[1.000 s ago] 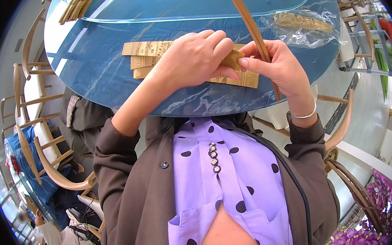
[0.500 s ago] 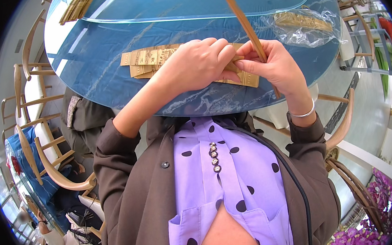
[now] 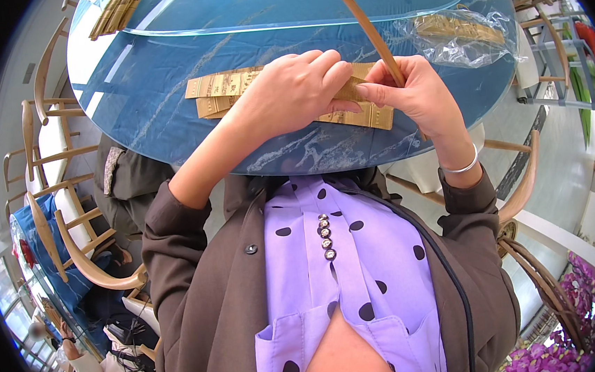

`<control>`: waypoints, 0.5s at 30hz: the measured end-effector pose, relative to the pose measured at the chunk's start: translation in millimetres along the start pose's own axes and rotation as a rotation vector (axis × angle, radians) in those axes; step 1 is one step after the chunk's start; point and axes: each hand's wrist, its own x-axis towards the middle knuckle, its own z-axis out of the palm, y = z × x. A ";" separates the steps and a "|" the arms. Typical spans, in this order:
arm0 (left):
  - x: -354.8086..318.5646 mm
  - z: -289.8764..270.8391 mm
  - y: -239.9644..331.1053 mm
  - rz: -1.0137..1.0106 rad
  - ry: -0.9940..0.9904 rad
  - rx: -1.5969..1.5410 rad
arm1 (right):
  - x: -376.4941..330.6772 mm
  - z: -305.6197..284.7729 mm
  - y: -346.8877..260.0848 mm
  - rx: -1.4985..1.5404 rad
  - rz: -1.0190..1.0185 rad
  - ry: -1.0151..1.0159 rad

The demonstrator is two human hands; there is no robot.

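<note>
Wooden chopsticks point(image 3: 374, 34) clamped in my right hand point(image 3: 420, 96) above the gold paper sleeves point(image 3: 234, 86).
My left hand point(image 3: 293, 92) pinches a sleeve; plastic bag point(image 3: 463, 29) beyond them on the blue surface point(image 3: 151, 106).

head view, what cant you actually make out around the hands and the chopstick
- Head view: the lower end of the brown chopstick is hidden inside the right hand.
- The gold paper sleeves are partly covered by the left hand, so their count is unclear; their print is too small.
- The contents of the clear plastic bag are blurred by glare and folds.
- The stack at the table's far left is cut off by the edge.
</note>
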 end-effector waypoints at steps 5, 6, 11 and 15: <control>2.4 -4.3 3.4 0.039 0.001 -0.002 | 0.6 -0.7 -1.8 0.046 -0.005 -0.040; 2.0 -3.1 3.2 0.039 -0.005 0.010 | 0.7 -1.2 -1.4 0.045 -0.006 -0.046; 2.9 0.3 2.4 0.046 0.020 0.023 | 1.3 -4.1 -0.3 0.017 -0.004 -0.041; 2.2 0.1 2.5 0.011 -0.017 -0.005 | 0.2 -1.5 -1.8 -0.001 -0.026 -0.013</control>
